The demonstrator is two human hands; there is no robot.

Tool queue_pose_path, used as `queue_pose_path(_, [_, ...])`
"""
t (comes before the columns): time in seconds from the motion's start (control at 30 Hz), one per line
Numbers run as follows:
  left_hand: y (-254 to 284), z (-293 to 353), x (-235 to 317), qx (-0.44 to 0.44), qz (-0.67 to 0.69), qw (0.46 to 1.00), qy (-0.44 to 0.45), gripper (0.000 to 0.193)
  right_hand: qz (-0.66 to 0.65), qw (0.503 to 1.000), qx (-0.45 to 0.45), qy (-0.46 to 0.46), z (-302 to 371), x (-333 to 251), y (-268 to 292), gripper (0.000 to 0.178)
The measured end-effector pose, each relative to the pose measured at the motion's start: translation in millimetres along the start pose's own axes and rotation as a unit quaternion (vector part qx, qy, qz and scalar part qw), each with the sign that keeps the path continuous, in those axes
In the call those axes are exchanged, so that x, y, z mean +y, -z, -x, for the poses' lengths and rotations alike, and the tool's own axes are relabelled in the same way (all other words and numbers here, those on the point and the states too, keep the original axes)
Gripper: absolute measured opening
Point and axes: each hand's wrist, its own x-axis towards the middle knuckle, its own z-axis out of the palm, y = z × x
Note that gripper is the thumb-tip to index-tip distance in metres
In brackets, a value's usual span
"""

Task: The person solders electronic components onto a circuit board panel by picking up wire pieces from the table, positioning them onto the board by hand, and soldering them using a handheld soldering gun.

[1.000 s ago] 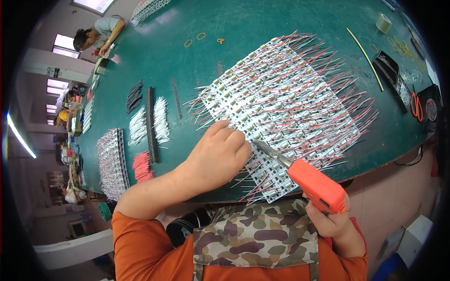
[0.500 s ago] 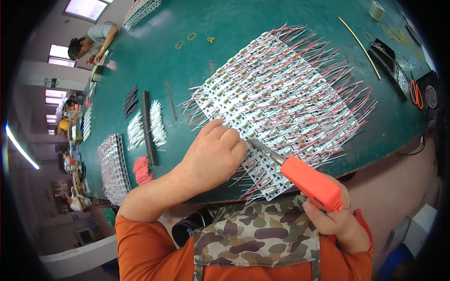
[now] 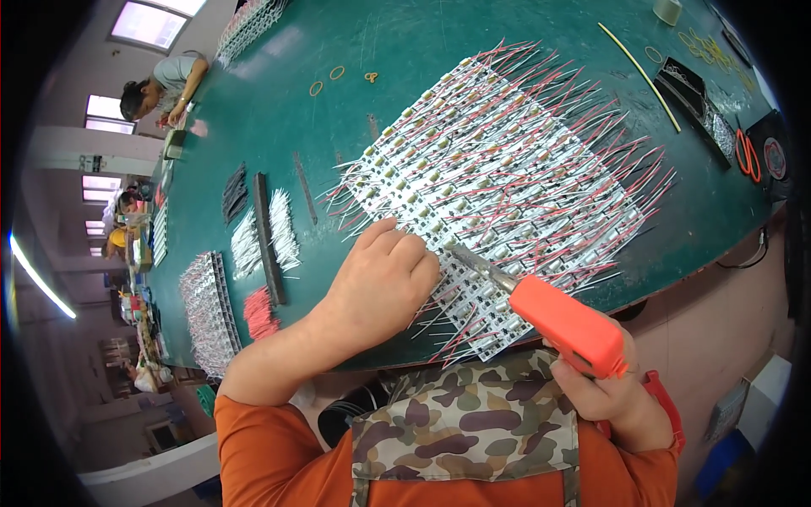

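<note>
A wide panel of small white circuit boards (image 3: 498, 169) lies slanted on the green table, with red and white wires sticking out in rows. My left hand (image 3: 384, 279) rests at its near left edge, fingers curled in; whatever they pinch is hidden beneath the hand. My right hand (image 3: 604, 384) grips the orange-red handle of a soldering iron (image 3: 566, 325). Its metal tip reaches over the boards, just right of my left fingers. Whether the tip touches a board I cannot tell.
Left of my hand lie bundles of white wires (image 3: 285, 230), red wires (image 3: 261, 313) and black wires (image 3: 235, 193), beside a dark bar (image 3: 269, 241). Another wired stack (image 3: 207, 317) sits further left. Orange scissors (image 3: 747, 156) and a black tray (image 3: 697, 110) lie right. A co-worker (image 3: 169, 84) leans in far left.
The soldering iron's tip has shifted very slightly. My left hand stays nearly in place, and the whole view has moved a little.
</note>
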Motion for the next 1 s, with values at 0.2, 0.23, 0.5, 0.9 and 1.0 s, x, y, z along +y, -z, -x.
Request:
queue_pose_path(0.2, [0,0,0,-0.002,-0.003,1.000,0.001,0.008,0.052,0.999,-0.013,0.003,1,-9,6,0.057])
queue_pose_path(0.23, [0,1,0,-0.003,-0.004,1.000,0.003,0.009,0.052,0.999,-0.013,0.004,-1,-9,7,0.057])
queue_pose_path(0.5, [-1,3,-2,0.025,0.007,1.000,0.010,0.013,0.075,0.997,-0.020,0.022,0,-11,7,0.055])
queue_pose_path(0.9, [-4,9,2,0.044,-0.004,0.999,-0.005,0.021,0.086,0.995,-0.035,0.024,6,-14,11,0.054])
queue_pose_path(1.0, [-6,10,2,0.033,-0.008,0.999,-0.006,0.019,0.040,0.998,-0.040,0.004,10,-10,11,0.054])
